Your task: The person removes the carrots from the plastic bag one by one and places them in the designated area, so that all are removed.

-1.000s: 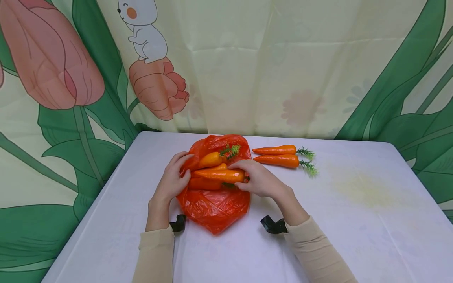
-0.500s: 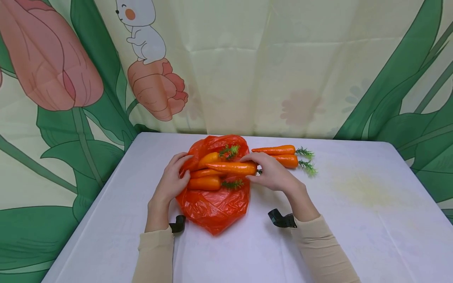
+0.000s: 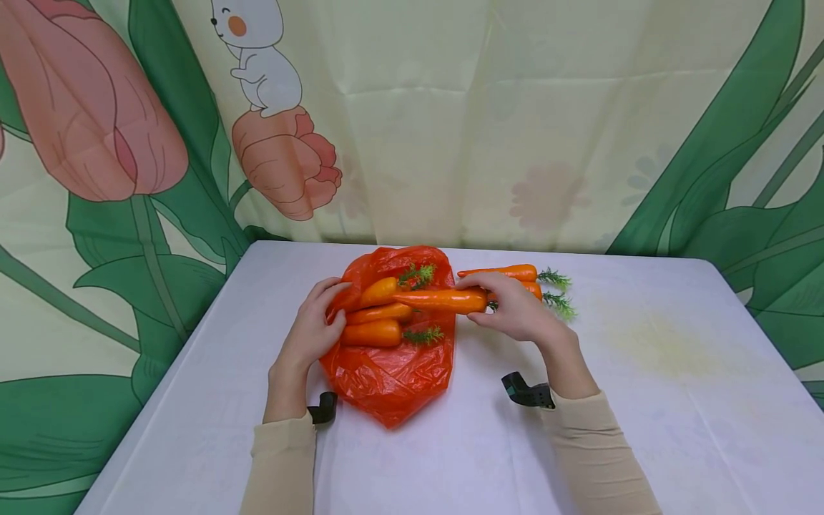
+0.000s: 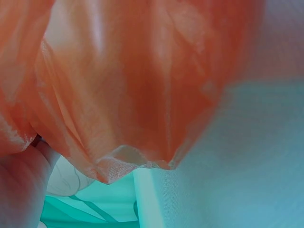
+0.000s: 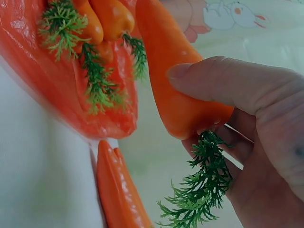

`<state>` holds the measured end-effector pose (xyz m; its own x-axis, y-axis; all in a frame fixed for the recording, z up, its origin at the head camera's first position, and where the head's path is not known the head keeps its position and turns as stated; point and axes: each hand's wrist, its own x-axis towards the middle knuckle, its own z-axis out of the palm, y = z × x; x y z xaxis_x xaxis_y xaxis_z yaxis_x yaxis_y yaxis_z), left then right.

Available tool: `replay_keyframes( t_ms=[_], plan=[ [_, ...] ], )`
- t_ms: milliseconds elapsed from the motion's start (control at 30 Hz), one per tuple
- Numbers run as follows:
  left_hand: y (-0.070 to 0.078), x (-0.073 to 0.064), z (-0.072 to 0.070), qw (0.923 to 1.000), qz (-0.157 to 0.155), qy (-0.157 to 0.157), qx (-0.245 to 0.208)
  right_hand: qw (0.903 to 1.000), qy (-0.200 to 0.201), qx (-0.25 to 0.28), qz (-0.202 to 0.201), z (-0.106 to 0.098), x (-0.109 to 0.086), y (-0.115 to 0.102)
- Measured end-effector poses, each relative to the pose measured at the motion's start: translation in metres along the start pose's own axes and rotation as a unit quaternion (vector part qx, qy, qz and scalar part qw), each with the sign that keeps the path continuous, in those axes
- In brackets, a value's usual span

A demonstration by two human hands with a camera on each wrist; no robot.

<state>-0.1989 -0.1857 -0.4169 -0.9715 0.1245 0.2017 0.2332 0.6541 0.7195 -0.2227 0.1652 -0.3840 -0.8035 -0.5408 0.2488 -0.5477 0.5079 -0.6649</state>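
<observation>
My right hand (image 3: 518, 307) pinches a carrot (image 3: 440, 300) by its thick end, the thumb across its side in the right wrist view. Its leafy green top (image 5: 204, 185) hangs below the fingers there, and in the head view its tip points left over a red plastic bag (image 3: 393, 383). My left hand (image 3: 313, 322) grips the bag's left edge, thumb toward the inside. In the left wrist view, the bag's film (image 4: 142, 85) covers most of that hand. Several more carrots (image 3: 373, 333) lie in the bag's mouth with their leafy tops toward the right.
On the white table (image 3: 644, 415), right of the bag, two carrots lie side by side. The far carrot (image 3: 508, 272) shows well; the near carrot (image 3: 533, 289) is partly behind my right hand. A printed curtain (image 3: 547, 129) hangs behind the table.
My right hand has drawn the carrot rightward and slightly away from the others, uncovering the carrots beneath it. It now overlaps the near table carrot. The left hand keeps its place on the bag.
</observation>
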Motion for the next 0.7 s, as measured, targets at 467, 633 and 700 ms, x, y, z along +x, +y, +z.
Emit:
replay_keyframes(
  t_ms=[467,633,700],
  plan=[
    [-0.002,0.0,0.0,0.9998,0.019,0.007,-0.002,0.9998,0.015,-0.012,0.008,-0.011,-0.008,0.013],
    [-0.004,0.001,0.001,0.9993,0.037,0.008,-0.001,0.9995,0.018,-0.005,0.025,-0.017,-0.015,0.019],
    [-0.004,0.001,0.001,0.9992,0.038,0.009,-0.001,0.9993,0.021,-0.006,0.032,-0.019,-0.017,0.02]
  ],
)
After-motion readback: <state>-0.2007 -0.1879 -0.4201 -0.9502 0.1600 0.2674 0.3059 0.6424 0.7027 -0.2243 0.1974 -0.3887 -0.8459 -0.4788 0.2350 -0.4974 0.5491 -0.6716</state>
